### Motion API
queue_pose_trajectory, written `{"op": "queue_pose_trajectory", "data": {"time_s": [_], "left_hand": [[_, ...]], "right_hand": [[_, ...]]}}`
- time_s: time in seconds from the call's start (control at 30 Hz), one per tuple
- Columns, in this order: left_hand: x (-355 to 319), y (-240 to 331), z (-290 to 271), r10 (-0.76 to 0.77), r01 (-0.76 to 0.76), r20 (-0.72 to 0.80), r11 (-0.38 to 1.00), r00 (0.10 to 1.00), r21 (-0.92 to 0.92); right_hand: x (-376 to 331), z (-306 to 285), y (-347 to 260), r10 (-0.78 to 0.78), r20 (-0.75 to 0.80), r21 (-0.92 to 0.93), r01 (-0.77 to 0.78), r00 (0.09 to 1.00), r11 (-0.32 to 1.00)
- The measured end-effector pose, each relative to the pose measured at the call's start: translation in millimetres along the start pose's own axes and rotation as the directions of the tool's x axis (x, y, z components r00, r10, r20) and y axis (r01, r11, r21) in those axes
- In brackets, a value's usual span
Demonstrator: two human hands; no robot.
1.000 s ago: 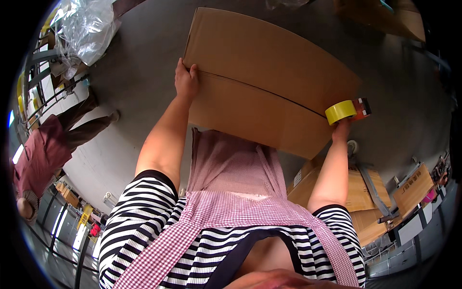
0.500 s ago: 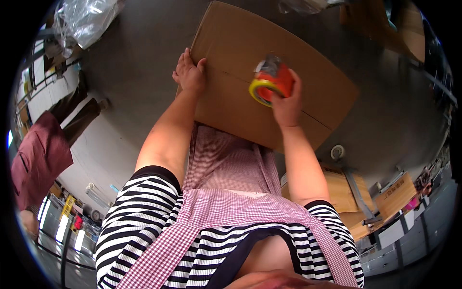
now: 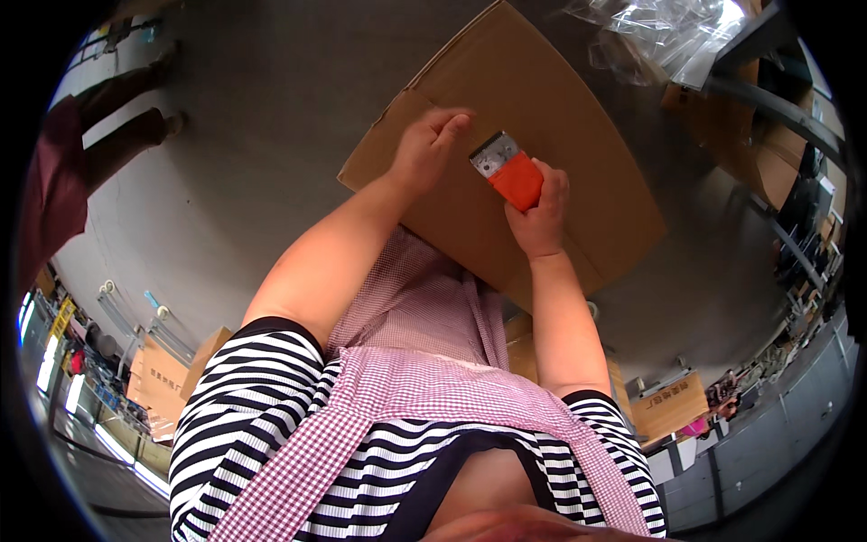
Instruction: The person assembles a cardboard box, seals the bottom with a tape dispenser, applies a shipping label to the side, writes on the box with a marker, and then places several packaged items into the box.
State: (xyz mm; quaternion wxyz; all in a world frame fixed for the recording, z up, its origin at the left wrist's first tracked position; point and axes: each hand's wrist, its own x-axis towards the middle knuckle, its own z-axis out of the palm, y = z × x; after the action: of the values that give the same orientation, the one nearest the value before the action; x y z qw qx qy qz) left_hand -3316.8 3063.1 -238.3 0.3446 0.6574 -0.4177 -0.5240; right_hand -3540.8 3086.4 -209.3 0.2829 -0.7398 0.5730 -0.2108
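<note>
A brown cardboard box [image 3: 560, 99] stands in front of me, its flat top turned up and its corners slanted to the view. My right hand [image 3: 540, 212] grips an orange tape dispenser [image 3: 519, 181] with a grey metal front, tilted over the middle of the top. Left of the dispenser, at the box's left part, is my left hand [image 3: 426, 149]. Its fingers are curled in and slightly blurred, with the thumb lying on top. Whatever these fingers may hold is hidden.
Clear plastic wrap [image 3: 668, 36] lies at the upper right beside a grey metal rail [image 3: 777, 113]. Flat cardboard [image 3: 668, 406] stands low on the right, more cardboard [image 3: 163, 379] low on the left. At the far left is another person in dark red clothing [image 3: 63, 181].
My left hand has left the box's left edge and moved right, its fingers now curled. The dispenser has turned, hiding its yellow roll. The whole view has swung to the left.
</note>
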Motion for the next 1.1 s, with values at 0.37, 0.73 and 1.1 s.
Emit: {"op": "queue_pose_trajectory", "data": {"time_s": [0.37, 0.73, 1.1], "left_hand": [[-13, 48, 10, -0.413, 0.631, 0.495, 0.638, 0.764, -0.441], [7, 47, 7, -0.427, 0.427, 0.401, 0.899, 0.810, 0.095], [29, 7, -61, -0.274, 0.266, -0.009, 0.941, 0.962, -0.211]], "right_hand": [[-14, -5, 8, -0.010, -0.027, 0.079, 0.013, 1.000, 0.997], [-10, -5, 1, -0.049, 0.051, -0.067, 0.052, 0.998, 0.996], [-6, -43, -27, 0.190, 0.310, -0.185, -0.136, 0.932, 0.973]]}}
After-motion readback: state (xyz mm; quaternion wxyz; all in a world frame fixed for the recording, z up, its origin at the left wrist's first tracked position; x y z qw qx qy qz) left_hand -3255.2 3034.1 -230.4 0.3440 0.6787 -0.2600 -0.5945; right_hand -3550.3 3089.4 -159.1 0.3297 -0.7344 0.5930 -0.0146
